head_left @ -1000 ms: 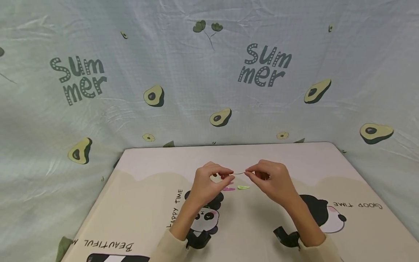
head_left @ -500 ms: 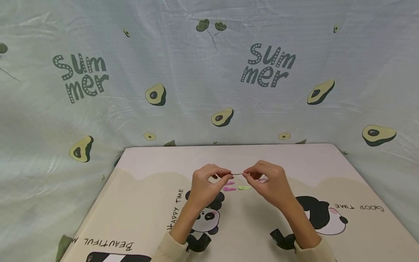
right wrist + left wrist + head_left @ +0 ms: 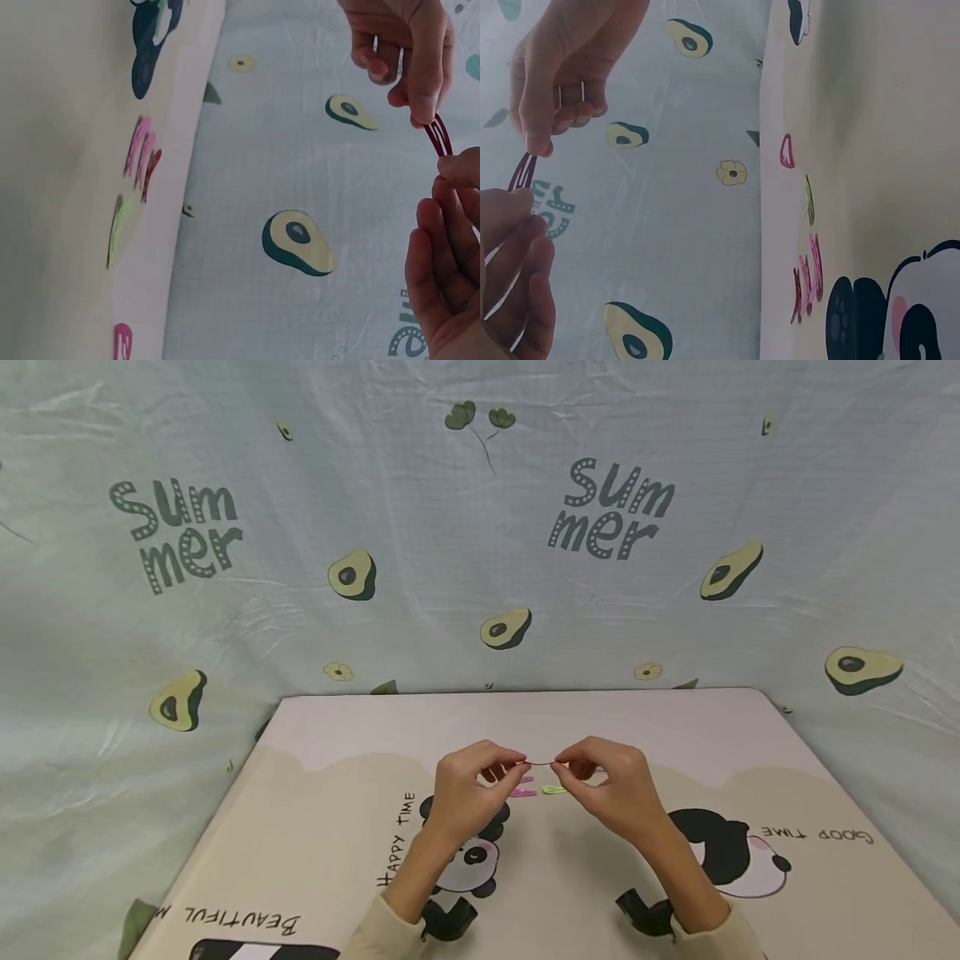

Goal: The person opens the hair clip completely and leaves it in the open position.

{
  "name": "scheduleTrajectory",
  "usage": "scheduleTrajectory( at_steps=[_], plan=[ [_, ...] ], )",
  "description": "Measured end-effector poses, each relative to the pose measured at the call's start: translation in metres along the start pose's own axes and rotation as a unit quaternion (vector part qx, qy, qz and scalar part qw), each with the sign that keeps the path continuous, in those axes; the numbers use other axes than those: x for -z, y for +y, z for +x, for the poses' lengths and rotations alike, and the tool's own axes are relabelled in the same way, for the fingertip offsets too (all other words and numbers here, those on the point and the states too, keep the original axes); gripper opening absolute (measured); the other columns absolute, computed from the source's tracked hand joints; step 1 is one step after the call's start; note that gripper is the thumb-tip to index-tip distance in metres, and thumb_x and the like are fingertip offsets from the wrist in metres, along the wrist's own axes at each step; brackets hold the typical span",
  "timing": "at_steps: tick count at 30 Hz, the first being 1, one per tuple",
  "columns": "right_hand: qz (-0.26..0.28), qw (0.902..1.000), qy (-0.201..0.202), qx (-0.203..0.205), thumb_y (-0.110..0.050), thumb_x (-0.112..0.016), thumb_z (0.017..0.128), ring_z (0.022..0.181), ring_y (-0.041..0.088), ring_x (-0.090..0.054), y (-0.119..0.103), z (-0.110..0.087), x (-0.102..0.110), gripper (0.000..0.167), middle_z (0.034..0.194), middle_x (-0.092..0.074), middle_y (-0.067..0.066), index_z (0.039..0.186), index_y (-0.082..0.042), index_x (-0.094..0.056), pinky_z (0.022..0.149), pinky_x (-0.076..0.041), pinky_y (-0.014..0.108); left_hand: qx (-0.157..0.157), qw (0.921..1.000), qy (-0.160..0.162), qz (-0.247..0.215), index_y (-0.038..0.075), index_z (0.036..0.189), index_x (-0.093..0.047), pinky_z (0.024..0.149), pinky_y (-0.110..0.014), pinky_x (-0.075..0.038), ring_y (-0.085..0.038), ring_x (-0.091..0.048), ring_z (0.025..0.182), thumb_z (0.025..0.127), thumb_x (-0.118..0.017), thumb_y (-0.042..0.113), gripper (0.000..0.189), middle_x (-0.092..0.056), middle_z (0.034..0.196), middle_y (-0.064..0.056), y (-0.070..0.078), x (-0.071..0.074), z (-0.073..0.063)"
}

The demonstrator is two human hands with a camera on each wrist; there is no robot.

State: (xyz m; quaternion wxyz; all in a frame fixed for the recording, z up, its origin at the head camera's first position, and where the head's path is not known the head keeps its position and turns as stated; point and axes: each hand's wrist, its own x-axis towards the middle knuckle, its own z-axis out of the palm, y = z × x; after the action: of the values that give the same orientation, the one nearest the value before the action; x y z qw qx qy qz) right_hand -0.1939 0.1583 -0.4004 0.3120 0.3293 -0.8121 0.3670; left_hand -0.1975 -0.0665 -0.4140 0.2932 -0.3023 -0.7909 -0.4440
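Observation:
A dark red snap hair clip (image 3: 538, 764) is held up above the table between both hands. My left hand (image 3: 467, 789) pinches one end of it between thumb and index finger. At the other end, the thumb and index finger of my right hand (image 3: 617, 787) pinch it too. Both wrist views show the slotted middle of the red clip (image 3: 523, 172) between the fingertips; its ends are covered. Below the hands, pink hair clips (image 3: 137, 144), a red hair clip (image 3: 151, 175), a green hair clip (image 3: 116, 232) and a magenta hair clip (image 3: 123, 343) lie on the table.
The table (image 3: 570, 877) wears a beige and pink cover printed with pandas and lettering. Behind it hangs a pale curtain (image 3: 420, 527) with avocado prints. Dark wrist mounts (image 3: 450, 918) sit at both forearms.
Both hands have shifted slightly left and down together, still pinching the red hair clip. The gap between their fingertips looks about the same.

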Motion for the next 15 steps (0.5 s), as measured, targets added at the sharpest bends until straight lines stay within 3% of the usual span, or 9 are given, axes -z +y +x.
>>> scheduleTrajectory(
  at_steps=[9,15],
  plan=[
    [-0.026,0.9989,0.022,0.032,0.001,-0.085,0.074,0.062,0.005,-0.06,-0.0004,-0.0004,-0.003,0.022,0.075,-0.071,-0.005,0.089,-0.012,-0.077,0.061,-0.053,0.015,-0.057,0.9978,0.019,0.026,0.009,0.092,-0.081,0.06,-0.015,-0.055,-0.007,-0.066,0.063,0.083,-0.085,0.01,0.009,-0.079,0.081,0.001,-0.0013,-0.001,-0.0025],
    [-0.008,0.999,0.022,0.037,0.002,-0.085,0.073,0.059,0.006,-0.056,-0.0002,-0.0022,-0.0039,0.021,0.067,-0.064,-0.007,0.085,-0.012,-0.076,0.06,-0.051,0.014,-0.071,0.9968,0.03,0.02,0.009,0.091,-0.081,0.059,-0.014,-0.054,-0.006,-0.067,0.062,0.082,-0.085,0.007,0.01,-0.079,0.081,0.0,-0.0026,-0.0025,-0.0047]
  ],
)
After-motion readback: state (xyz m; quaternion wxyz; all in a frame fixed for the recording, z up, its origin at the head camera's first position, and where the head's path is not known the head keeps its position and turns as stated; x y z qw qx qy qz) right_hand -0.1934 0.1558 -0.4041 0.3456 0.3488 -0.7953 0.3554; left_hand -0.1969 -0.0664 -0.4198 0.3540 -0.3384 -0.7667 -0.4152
